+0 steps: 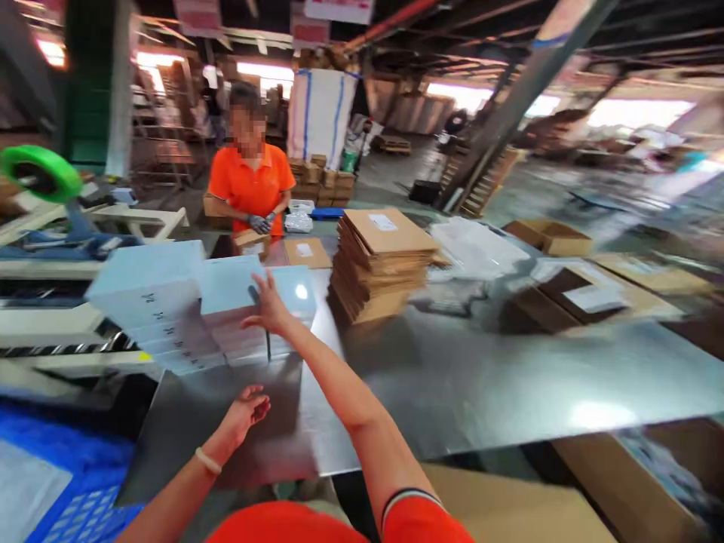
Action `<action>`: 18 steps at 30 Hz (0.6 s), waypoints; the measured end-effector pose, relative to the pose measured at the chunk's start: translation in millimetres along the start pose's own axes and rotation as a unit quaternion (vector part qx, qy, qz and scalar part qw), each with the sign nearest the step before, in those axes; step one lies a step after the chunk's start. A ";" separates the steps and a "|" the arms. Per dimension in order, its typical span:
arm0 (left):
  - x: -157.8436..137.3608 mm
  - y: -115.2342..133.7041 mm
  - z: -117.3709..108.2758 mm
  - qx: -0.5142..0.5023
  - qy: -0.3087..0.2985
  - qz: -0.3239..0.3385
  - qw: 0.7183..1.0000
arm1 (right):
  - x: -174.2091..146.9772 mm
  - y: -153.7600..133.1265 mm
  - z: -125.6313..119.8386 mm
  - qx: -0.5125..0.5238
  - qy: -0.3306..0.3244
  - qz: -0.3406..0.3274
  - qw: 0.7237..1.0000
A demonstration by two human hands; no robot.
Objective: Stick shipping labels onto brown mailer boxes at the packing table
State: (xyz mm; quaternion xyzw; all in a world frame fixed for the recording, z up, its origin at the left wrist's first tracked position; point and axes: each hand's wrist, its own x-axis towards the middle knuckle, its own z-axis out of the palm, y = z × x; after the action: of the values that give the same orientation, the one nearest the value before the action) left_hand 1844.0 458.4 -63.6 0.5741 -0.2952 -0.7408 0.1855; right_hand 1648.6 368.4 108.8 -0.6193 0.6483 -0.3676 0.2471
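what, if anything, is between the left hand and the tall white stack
Nothing visible: only metal tabletop shows between the left hand and the tall white stack. The right hand is at the shorter white stack, off that path; whether it touches is unclear.

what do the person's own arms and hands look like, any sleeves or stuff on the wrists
The left hand and right hand are bare, without gloves. A pale, thin band circles the left wrist; none shows on the right. The right arm has a short, bright orange sleeve with dark and white edging. The left sleeve is out of view.
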 end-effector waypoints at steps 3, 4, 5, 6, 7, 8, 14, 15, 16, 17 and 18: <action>-2.4 -11.5 1.6 0.111 -0.058 0.003 0.992 | -52.7 -7.0 7.8 -0.020 0.093 -0.007 0.995; -1.8 -16.3 5.7 0.152 -0.078 0.003 0.985 | -75.2 -3.1 12.4 -0.017 0.121 -0.012 0.992; -1.2 -21.7 11.8 0.190 -0.096 0.008 0.977 | -100.1 4.1 18.0 -0.009 0.143 -0.007 0.990; -1.1 -27.8 19.7 0.224 -0.113 0.015 0.968 | -127.5 14.3 24.6 0.004 0.162 0.014 0.987; -1.9 -34.4 29.0 0.257 -0.132 0.023 0.957 | -157.6 26.9 31.7 0.020 0.179 0.053 0.982; -3.9 -41.3 39.5 0.288 -0.150 0.027 0.945 | -190.5 41.0 38.9 0.038 0.198 0.103 0.974; -40.2 -101.7 122.8 0.447 -0.291 0.013 0.846 | -441.2 109.9 68.3 0.080 0.472 0.395 0.784; -48.9 -120.5 140.4 0.466 -0.319 0.010 0.825 | -489.1 115.5 72.0 0.075 0.510 0.442 0.734; -57.8 -143.3 158.9 0.483 -0.344 0.007 0.805 | -537.3 119.8 76.4 0.072 0.534 0.492 0.684; -66.4 -170.1 177.9 0.499 -0.367 0.001 0.785 | -585.2 123.1 81.7 0.072 0.546 0.544 0.633; -74.7 -200.4 197.1 0.514 -0.383 -0.007 0.768 | -631.9 125.7 88.0 0.075 0.548 0.593 0.585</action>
State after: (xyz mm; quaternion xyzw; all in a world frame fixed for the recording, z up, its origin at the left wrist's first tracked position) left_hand 1687.9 700.2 -105.8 0.2542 -0.6743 -0.6384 -0.2707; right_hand 1708.9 970.9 -128.3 0.2418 0.8543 -0.4569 0.0533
